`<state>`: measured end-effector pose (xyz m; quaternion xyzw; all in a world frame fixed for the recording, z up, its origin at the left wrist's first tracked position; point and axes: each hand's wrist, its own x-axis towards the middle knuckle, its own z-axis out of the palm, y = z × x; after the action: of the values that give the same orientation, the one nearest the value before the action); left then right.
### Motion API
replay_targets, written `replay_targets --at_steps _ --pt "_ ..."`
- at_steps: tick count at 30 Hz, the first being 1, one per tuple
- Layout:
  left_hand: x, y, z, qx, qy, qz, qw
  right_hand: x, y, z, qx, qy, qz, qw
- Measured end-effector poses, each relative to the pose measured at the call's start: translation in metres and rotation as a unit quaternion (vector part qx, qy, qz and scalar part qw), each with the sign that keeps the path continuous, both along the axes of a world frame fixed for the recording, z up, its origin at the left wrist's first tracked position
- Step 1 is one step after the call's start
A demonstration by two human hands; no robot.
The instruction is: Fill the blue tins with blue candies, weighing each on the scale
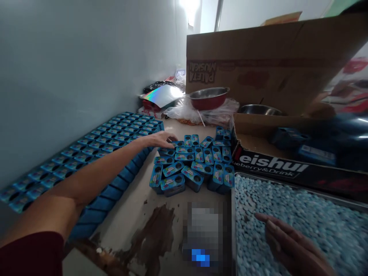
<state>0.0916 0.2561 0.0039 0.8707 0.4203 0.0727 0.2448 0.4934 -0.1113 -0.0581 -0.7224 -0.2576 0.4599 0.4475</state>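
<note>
My left hand (161, 139) reaches over the far left of a cluster of small blue printed boxes, each with a dark round hole in its top. Its thumb and fingers close around one blue box (178, 144); the fingertips are partly hidden. Other blue boxes (194, 176) stand loosely grouped in front of it. Under my left forearm, many more blue boxes (107, 135) stand in tight rows along the wall. My right hand (293, 243) is over a metal tray (233, 230) of small pale-blue pellets (324, 214). Its fingers are stretched out, holding nothing visible.
A cardboard box (270, 163) with blue boxes inside borders the tray. Behind rise a large carton (230, 69) and a red metal bowl (208, 99) on plastic wrap. A pixelated object (204, 234) and a brown stain (156, 237) are on the near tabletop.
</note>
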Motion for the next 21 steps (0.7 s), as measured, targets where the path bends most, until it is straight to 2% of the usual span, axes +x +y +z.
replay_targets --at_steps 3,5,8,11,12,14,15,17,19,21 --pt "0.015 -0.017 -0.005 0.039 -0.009 0.026 0.999 -0.009 0.0 0.001 0.011 0.04 0.001 0.999" --pt "0.021 -0.021 0.004 0.076 -0.013 0.05 0.996 -0.01 0.001 0.001 0.026 0.078 0.004 0.997" --pt "0.019 -0.032 0.041 0.139 -0.023 0.096 0.985 -0.005 0.004 0.004 0.061 0.161 0.007 0.985" --pt "0.009 -0.062 0.088 0.198 -0.046 0.133 0.97 0.003 0.008 0.01 0.104 0.257 -0.005 0.961" --pt "0.008 -0.079 0.101 0.213 -0.056 0.126 0.967 0.005 0.01 0.011 0.114 0.276 -0.011 0.954" --pt "0.011 -0.123 0.116 0.222 -0.083 0.06 0.97 0.007 0.012 0.012 0.119 0.301 -0.033 0.946" --pt "0.017 -0.149 0.116 0.204 -0.089 0.018 0.975 0.008 0.012 0.011 0.113 0.313 -0.05 0.942" --pt "0.037 -0.199 0.101 0.152 -0.064 -0.058 0.985 0.008 0.013 0.01 0.106 0.344 -0.078 0.93" --pt "0.061 -0.239 0.07 0.106 -0.045 -0.084 0.99 0.008 0.012 0.01 0.111 0.364 -0.076 0.922" --pt "0.082 -0.264 0.034 0.07 -0.014 -0.089 0.993 0.007 0.008 0.011 0.116 0.376 -0.051 0.918"
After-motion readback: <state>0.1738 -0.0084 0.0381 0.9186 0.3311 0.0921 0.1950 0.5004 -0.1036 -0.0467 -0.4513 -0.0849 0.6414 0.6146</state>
